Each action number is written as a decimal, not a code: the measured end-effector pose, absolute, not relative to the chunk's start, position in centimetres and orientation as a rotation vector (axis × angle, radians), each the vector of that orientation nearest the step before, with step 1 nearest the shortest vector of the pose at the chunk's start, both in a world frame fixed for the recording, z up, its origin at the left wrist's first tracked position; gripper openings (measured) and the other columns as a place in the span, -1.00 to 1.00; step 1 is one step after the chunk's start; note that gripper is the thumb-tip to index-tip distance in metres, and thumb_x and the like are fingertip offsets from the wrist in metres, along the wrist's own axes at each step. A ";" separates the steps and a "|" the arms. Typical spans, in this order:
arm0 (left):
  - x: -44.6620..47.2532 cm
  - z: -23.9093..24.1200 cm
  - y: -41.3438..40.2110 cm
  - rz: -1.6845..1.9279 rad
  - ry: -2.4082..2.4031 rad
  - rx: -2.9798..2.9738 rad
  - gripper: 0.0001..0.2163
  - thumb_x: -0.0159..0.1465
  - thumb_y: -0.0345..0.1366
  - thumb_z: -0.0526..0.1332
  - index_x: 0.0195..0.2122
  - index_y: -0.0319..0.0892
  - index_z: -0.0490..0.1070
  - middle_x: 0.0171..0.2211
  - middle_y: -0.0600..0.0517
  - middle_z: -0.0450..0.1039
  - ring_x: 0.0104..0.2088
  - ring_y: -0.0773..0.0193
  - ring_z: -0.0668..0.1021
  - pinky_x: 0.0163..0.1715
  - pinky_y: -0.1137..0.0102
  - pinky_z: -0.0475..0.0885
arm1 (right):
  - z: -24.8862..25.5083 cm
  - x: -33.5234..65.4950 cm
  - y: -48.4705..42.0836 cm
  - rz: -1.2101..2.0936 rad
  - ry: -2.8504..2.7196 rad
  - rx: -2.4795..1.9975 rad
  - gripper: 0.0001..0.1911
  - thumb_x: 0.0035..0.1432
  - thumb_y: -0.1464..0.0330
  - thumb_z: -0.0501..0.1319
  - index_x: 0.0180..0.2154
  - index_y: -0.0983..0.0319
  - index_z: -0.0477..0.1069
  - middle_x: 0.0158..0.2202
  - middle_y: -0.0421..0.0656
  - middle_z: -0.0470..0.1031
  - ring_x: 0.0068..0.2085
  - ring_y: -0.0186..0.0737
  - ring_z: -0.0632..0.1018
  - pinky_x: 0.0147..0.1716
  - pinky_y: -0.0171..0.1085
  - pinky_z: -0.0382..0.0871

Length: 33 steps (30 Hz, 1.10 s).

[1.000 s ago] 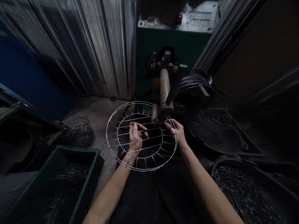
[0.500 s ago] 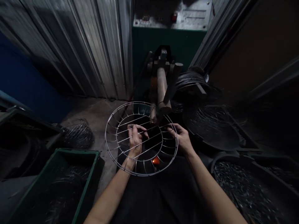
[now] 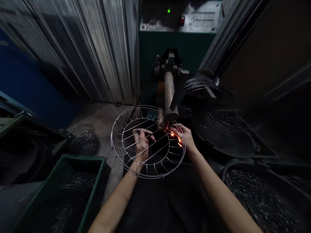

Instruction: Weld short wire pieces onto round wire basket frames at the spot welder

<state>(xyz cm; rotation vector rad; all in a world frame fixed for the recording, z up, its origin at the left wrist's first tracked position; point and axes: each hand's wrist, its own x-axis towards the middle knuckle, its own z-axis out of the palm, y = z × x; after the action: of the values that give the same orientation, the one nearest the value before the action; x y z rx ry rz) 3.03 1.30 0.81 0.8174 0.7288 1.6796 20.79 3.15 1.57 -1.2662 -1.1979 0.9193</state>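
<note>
**Spot weld on the round wire frame, sparks at the right side**

The work in hand appears to be one weld: orange sparks (image 3: 173,135) show where the round wire frame (image 3: 112,142) meets the lower tip of the welder arm (image 3: 169,90), and a green lamp (image 3: 168,11) is lit on the control box behind.

The left hand (image 3: 142,144) is inside the frame and pinches one straight cross wire. The right hand (image 3: 183,137) is closed on the far right part of the frame, just beside the sparks.

The frame is in front of the person, above the dark lap, with its far edge under the welder arm. It is a shallow bowl with the open side up, slightly tilted. Being round, it has no real long axis, but its cross wires run from near left to far right.

In my judgement, another joint would call for shifting the frame under the tip, with the fingers kept away from the hot point.
</note>
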 end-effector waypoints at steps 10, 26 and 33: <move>-2.6 1.7 3.7 0.815 0.505 0.580 -0.65 0.23 -0.11 0.12 -0.09 -0.26 0.36 -0.39 -0.08 0.46 -0.52 0.30 0.51 -0.59 0.47 0.39 | 1.9 21.8 0.8 0.937 -1.136 -1.274 -0.67 -0.16 0.14 0.39 -0.39 0.18 0.41 -0.42 -0.23 0.48 -0.38 -0.30 0.46 -0.34 -0.29 0.34; -1.0 1.8 2.5 0.890 0.371 0.530 -0.77 0.25 -0.30 0.04 -0.10 -0.19 0.34 -0.51 0.10 0.30 -0.77 0.60 0.12 -0.79 0.63 0.03 | 1.0 21.1 4.8 1.032 -1.001 -1.226 -0.44 -0.29 0.11 0.42 -0.26 0.14 0.26 -0.51 -0.34 0.42 -0.63 -0.47 0.26 -0.67 -0.41 0.06; -1.3 1.8 2.2 0.868 0.410 0.524 -0.77 0.22 -0.30 0.08 -0.10 -0.16 0.32 -0.52 0.12 0.26 -0.76 0.58 0.12 -0.78 0.63 0.03 | 0.7 20.6 5.5 1.080 -0.966 -1.186 -0.39 -0.29 0.15 0.43 -0.20 0.12 0.21 -0.51 -0.35 0.41 -0.60 -0.45 0.31 -0.66 -0.43 0.07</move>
<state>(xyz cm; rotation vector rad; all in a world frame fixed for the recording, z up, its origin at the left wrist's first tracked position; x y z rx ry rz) -1.30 2.19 1.83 0.5241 0.4100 0.8685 20.60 5.46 0.69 -1.1865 -0.9657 1.0796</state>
